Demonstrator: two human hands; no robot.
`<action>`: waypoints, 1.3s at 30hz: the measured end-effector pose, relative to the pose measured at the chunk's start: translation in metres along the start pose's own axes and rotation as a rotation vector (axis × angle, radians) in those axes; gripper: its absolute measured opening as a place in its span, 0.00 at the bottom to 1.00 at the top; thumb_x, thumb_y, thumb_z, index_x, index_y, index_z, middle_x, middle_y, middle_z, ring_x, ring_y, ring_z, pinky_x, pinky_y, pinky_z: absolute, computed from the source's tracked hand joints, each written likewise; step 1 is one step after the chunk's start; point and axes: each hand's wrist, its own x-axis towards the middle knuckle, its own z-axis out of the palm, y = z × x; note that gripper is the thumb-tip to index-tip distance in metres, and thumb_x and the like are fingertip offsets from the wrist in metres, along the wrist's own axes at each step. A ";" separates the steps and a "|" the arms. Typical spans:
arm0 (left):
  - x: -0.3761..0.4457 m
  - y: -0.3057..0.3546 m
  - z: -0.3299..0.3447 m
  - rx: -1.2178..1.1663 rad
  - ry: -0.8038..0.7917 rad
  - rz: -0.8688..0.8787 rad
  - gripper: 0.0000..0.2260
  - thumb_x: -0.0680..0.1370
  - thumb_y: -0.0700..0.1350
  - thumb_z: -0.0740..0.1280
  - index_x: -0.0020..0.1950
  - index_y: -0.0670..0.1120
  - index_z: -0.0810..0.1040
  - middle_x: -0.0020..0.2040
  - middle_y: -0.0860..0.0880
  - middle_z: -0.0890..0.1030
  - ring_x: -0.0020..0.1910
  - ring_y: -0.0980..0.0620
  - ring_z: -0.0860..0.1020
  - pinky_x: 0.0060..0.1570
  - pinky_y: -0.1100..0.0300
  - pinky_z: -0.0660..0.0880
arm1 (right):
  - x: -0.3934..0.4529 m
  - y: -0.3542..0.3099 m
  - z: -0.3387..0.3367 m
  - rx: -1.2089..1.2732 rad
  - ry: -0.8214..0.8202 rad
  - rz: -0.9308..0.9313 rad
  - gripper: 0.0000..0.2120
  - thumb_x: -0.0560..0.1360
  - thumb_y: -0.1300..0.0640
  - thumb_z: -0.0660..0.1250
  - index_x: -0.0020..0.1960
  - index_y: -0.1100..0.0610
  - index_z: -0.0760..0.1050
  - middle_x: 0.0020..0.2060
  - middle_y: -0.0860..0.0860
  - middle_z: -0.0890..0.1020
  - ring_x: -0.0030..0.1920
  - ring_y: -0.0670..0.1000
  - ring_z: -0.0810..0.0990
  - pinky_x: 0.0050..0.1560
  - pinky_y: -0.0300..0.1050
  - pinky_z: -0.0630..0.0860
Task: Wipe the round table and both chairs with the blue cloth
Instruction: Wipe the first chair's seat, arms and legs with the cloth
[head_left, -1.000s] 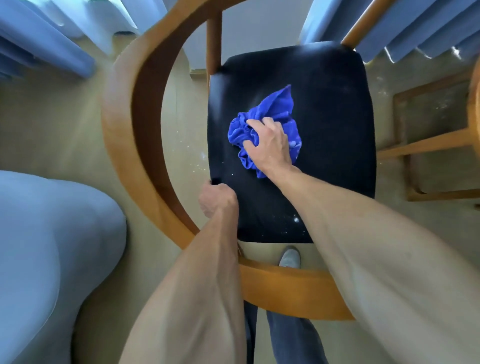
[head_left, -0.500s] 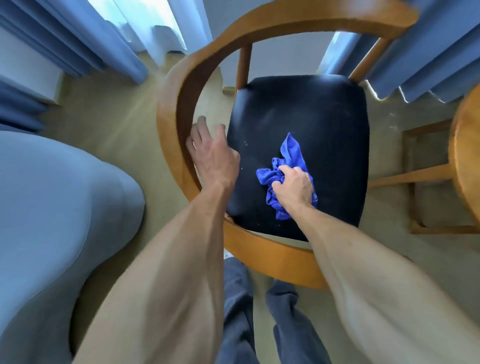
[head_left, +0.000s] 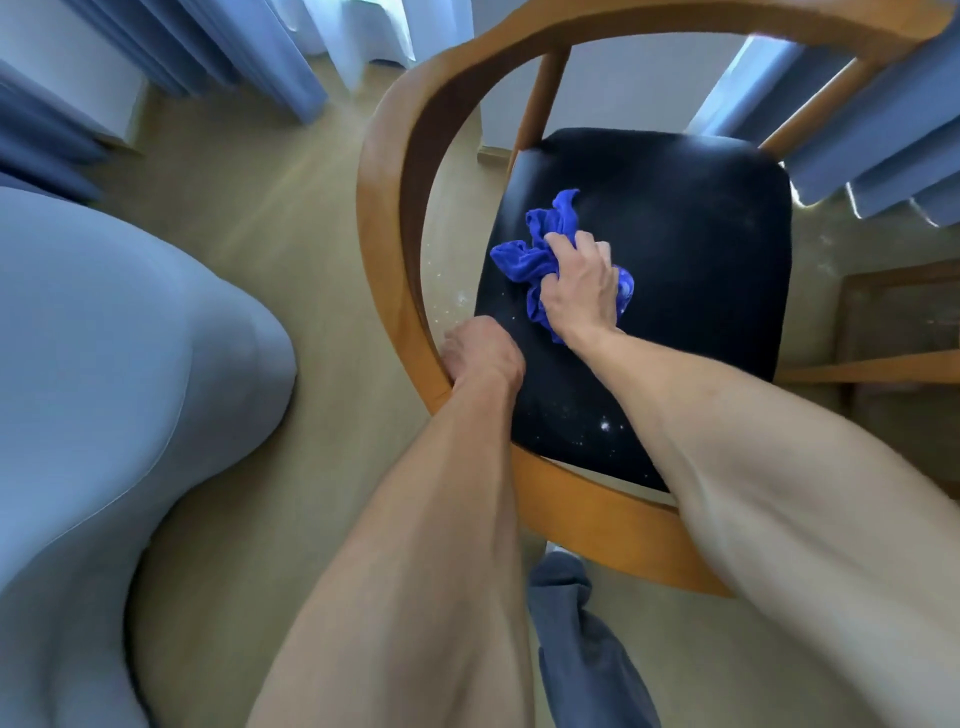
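Note:
A wooden chair (head_left: 395, 218) with a curved rail and a black seat (head_left: 696, 270) stands below me. On the left half of the seat lies the crumpled blue cloth (head_left: 524, 257), which my right hand (head_left: 582, 286) grips and presses down. My left hand (head_left: 480, 353) sits at the seat's left edge beside the rail with its fingers curled down out of sight; whether it holds the seat edge is unclear. White specks dot the near part of the seat.
A light blue upholstered seat (head_left: 114, 374) fills the left. Blue curtains (head_left: 208, 57) hang at the back left and the back right. A wooden frame with a rail (head_left: 883, 364) stands at the right edge. My trouser leg (head_left: 571, 634) shows below the chair.
My right hand has slid the cloth away from me and to the left on the seat. My left hand has come back from the rail to the seat's left edge.

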 end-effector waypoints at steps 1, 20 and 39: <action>0.007 -0.003 0.002 -0.037 -0.016 -0.043 0.13 0.79 0.41 0.63 0.63 0.40 0.77 0.60 0.42 0.79 0.59 0.43 0.77 0.59 0.53 0.75 | 0.003 0.000 0.004 -0.007 0.014 0.010 0.23 0.72 0.67 0.59 0.65 0.53 0.73 0.59 0.54 0.75 0.57 0.58 0.70 0.53 0.54 0.69; 0.052 0.014 0.035 -0.513 0.211 -0.257 0.21 0.78 0.38 0.58 0.70 0.50 0.72 0.65 0.44 0.74 0.62 0.42 0.75 0.58 0.52 0.70 | -0.041 0.047 0.028 -0.037 -0.278 -0.259 0.18 0.66 0.52 0.66 0.54 0.47 0.84 0.58 0.45 0.81 0.58 0.52 0.76 0.59 0.54 0.66; 0.047 0.084 0.079 0.096 0.220 0.324 0.25 0.69 0.55 0.69 0.65 0.54 0.68 0.65 0.43 0.66 0.63 0.41 0.66 0.45 0.51 0.64 | -0.089 0.186 0.005 -0.066 0.195 0.621 0.20 0.75 0.66 0.60 0.66 0.58 0.72 0.73 0.59 0.67 0.72 0.61 0.66 0.65 0.59 0.68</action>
